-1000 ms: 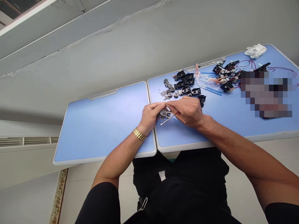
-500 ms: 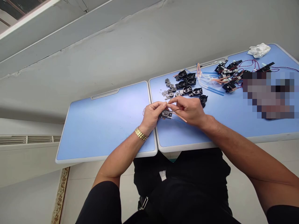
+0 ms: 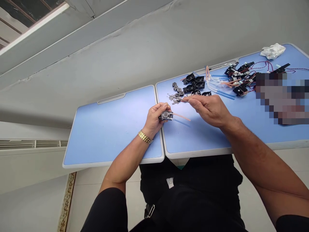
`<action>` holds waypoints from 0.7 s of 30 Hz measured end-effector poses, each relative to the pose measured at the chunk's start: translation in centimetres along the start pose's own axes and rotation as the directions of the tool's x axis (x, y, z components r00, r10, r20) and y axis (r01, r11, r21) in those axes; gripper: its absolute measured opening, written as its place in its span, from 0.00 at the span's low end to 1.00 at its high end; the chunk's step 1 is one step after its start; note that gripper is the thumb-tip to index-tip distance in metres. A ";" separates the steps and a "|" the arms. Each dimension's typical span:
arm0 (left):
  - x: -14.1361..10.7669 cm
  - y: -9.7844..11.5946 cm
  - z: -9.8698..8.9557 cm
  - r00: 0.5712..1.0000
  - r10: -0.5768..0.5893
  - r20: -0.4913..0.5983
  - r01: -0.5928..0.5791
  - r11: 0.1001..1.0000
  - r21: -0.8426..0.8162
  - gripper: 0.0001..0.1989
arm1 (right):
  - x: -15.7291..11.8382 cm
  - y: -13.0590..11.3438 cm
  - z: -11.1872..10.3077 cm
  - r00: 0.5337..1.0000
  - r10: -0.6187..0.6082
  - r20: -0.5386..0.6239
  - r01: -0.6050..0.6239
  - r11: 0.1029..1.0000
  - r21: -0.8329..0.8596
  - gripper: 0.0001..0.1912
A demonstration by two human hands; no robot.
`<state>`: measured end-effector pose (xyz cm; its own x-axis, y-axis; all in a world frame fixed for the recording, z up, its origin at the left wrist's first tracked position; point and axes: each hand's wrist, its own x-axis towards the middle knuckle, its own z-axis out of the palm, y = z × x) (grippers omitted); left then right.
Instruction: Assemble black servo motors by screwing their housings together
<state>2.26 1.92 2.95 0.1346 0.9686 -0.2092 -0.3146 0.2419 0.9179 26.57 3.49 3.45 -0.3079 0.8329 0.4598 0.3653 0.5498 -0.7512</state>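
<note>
While holding a round black-and-silver housing in curled left fingers over the blue desk, grips a slim metal tool in closed right fingers, tip beside small silver screws at the housing's one o'clock.

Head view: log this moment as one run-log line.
left hand: holding black part with pink and blue tubes | right hand: holding thin tool, tip at small metal pieces | nearby: round parts, black housings
</note>
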 end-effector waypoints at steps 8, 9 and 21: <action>0.0 0.0 0.0 1.000 -0.015 0.000 0.015 1.000 0.007 0.26 | 0.4 -1.1 0.1 0.956 0.154 -0.251 -0.067 0.944 0.324 0.16; 0.0 0.0 0.0 1.000 -0.015 0.000 0.015 1.000 0.009 0.26 | 0.4 -1.1 0.1 0.952 0.171 -0.253 -0.073 0.932 0.356 0.15; -0.1 -0.1 -0.1 1.000 -0.015 0.008 0.015 1.000 0.010 0.27 | 0.4 -1.2 0.4 0.950 0.191 -0.247 -0.086 0.920 0.382 0.19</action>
<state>2.21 1.83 2.84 0.1471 0.9643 -0.2202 -0.3028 0.2559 0.9181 25.66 3.14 4.36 -0.0057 0.9121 0.4100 0.0274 0.4100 -0.9117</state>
